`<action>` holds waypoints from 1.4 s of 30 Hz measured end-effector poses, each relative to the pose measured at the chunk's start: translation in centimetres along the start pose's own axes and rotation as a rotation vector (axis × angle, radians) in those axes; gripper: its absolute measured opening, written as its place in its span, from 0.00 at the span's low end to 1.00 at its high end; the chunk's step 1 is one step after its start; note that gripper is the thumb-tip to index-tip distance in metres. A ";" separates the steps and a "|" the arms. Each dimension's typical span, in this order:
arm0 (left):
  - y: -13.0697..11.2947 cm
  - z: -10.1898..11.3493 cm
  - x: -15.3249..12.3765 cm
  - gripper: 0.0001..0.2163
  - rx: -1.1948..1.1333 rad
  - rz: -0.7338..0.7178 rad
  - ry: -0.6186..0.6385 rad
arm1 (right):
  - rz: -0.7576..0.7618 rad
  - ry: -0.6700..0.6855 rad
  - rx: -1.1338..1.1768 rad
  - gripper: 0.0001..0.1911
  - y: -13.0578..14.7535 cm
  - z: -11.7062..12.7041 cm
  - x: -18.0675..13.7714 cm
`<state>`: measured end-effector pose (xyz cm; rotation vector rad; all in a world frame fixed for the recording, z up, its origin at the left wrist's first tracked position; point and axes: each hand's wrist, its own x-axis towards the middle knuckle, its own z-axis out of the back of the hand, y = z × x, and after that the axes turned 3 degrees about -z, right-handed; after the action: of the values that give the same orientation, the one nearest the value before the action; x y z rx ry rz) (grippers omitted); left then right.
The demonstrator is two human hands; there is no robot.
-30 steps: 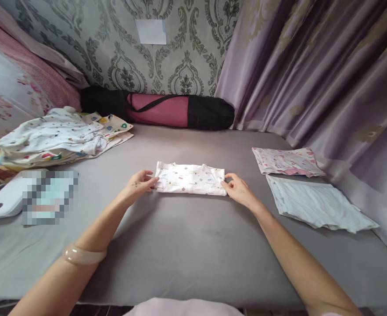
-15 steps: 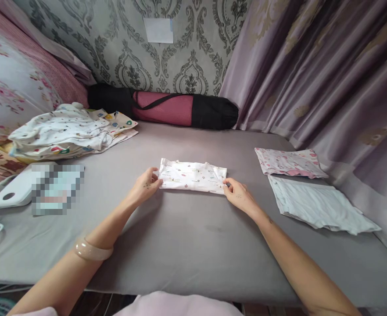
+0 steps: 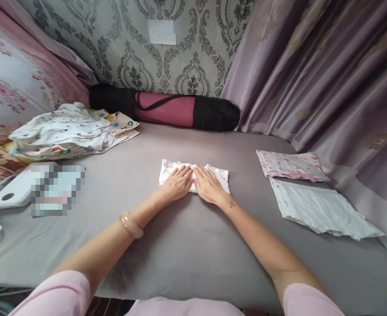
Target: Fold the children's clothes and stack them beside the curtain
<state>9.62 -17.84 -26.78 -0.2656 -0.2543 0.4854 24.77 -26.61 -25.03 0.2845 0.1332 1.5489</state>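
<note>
Both palms lie flat and unclenched, left hand (image 3: 177,182) beside right hand (image 3: 207,185), pressing the small folded garment (image 3: 218,175) onto the grey mattress (image 3: 187,237) mid-bed, where uneven pressure could probably slide its layers askew.

Soft printed cotton garment (image 3: 218,174), matt grey bedsheet (image 3: 187,237), glossy bangle (image 3: 131,225), sheeny curtain (image 3: 328,79)

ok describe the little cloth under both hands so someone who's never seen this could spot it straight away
On the grey bed sheet, look at its middle, in front of the pink and black roll bag by the wall. The folded white printed cloth lies there, with the left hand and right hand flat on it. Unlike the two folded cloths near the curtain, it lies alone.
</note>
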 end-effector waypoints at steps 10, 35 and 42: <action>0.5 1.4 -0.4 0.29 0.208 0.110 0.136 | -0.066 0.084 -0.051 0.29 -0.6 0.0 -0.2; 0.5 0.7 -1.1 0.27 0.244 0.046 0.062 | -0.101 0.104 -0.046 0.35 -5.1 0.6 -2.2; 0.3 1.0 -1.1 0.21 0.239 0.050 -0.119 | -0.153 0.136 -0.065 0.33 -4.2 1.5 -1.6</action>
<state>8.23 -17.97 -26.13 -0.0096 -0.3029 0.5771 29.14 -28.36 -24.84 0.1141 0.2061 1.4177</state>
